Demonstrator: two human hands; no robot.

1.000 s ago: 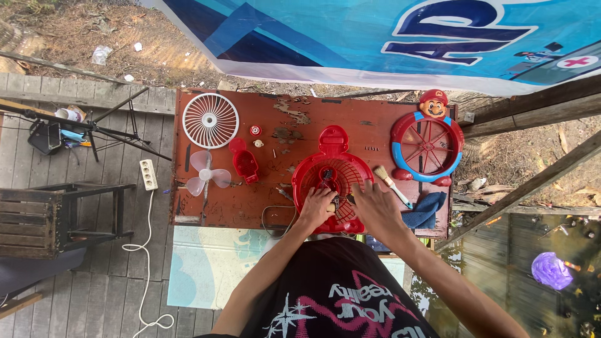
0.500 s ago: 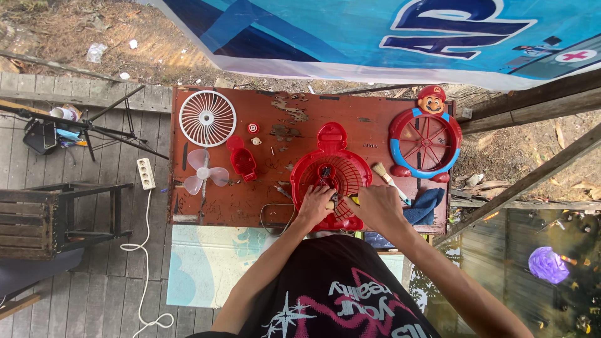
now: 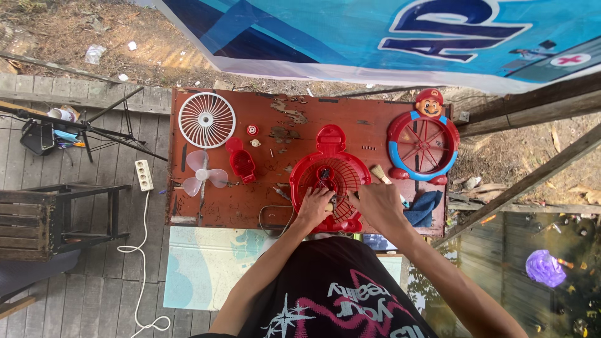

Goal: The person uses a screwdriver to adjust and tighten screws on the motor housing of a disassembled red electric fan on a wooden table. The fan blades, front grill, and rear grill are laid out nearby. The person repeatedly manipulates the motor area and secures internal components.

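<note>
Both your hands are down on the round red plastic fan housing with its ribbed grille, which lies flat at the near middle of the worn red-painted wooden counter. Your left hand is curled over the housing's near rim, fingers bent onto the grille. Your right hand is closed around something small at the rim's right side (too small to make out from up here). Just beyond that hand a pale-bristled brush lies beside the housing, and a dark blue cloth sits at the counter's right edge. Further right rests the red and blue round fan frame topped with a cartoon figure's head. Over on the left lie the white round fan grille, the translucent pink three-bladed propeller and a small red plastic casing, all well apart from your hands.
</note>
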